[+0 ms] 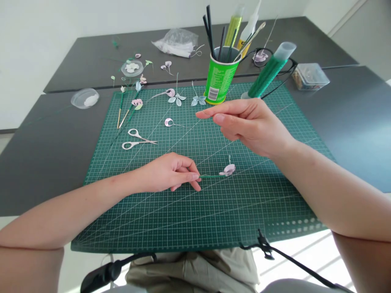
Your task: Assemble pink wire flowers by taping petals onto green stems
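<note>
1. My left hand is clamped on a green stem; the lilac flower lies at its right end, over the cutting mat.
2. My right hand, apart, is raised near the green can; grip cannot be determined.
3. Scissors lie left.

A craft workspace, shown by the cutting mat, scissors and small handmade-looking flowers.

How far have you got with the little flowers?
Looks done: the pink flower, upper left, petals gathered. In the left hand: a pale purple flower on a green stem. Maybe left: two blue leafy sprigs on bare wires. Whether the right hand holds anything isn't clear.
</note>
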`<state>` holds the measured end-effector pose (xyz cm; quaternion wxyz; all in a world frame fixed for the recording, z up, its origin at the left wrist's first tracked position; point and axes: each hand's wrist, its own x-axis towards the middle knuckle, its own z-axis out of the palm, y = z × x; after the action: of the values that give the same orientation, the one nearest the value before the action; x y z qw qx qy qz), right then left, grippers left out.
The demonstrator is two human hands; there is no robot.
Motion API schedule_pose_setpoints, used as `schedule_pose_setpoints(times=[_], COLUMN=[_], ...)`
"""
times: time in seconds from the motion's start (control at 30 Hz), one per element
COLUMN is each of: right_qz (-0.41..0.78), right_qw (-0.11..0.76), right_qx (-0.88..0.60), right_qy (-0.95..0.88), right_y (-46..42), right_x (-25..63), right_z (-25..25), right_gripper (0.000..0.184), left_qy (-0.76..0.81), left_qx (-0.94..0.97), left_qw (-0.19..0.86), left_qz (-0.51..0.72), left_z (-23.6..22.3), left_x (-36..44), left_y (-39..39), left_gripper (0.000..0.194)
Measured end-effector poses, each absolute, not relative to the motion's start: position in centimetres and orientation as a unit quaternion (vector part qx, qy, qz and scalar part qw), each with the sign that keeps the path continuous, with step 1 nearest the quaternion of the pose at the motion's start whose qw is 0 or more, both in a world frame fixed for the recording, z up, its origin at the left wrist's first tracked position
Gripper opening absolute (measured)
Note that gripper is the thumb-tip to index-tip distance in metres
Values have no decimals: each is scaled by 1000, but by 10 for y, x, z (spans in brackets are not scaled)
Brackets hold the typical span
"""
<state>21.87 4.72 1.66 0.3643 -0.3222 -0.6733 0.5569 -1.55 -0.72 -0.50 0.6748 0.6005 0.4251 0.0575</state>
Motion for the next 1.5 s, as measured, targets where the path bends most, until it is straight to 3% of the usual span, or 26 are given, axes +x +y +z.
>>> schedule_pose_setpoints(times=[0.33,0.8,1.3,1.5], right_qz=[563,545,336,270], right_qw=[350,303,297,138], right_qx=[-269,-343,-444,-494], right_qy=[-699,-703,-776,-815], right_y=[44,58,64,66], right_x=[218,219,220,221], right_z=[17,9,-3,2], right_gripper=[25,23,30,37], left_qy=[377,374,362,388], left_qx=[606,584,573,585], left_qw=[699,712,703,634], left_qz=[44,110,213,323], left_z=[-10,-7,-7,-8], left_x=[-16,-17,-16,-18], left_y=[-9,-12,-8,-9], left_gripper=[25,13,15,14])
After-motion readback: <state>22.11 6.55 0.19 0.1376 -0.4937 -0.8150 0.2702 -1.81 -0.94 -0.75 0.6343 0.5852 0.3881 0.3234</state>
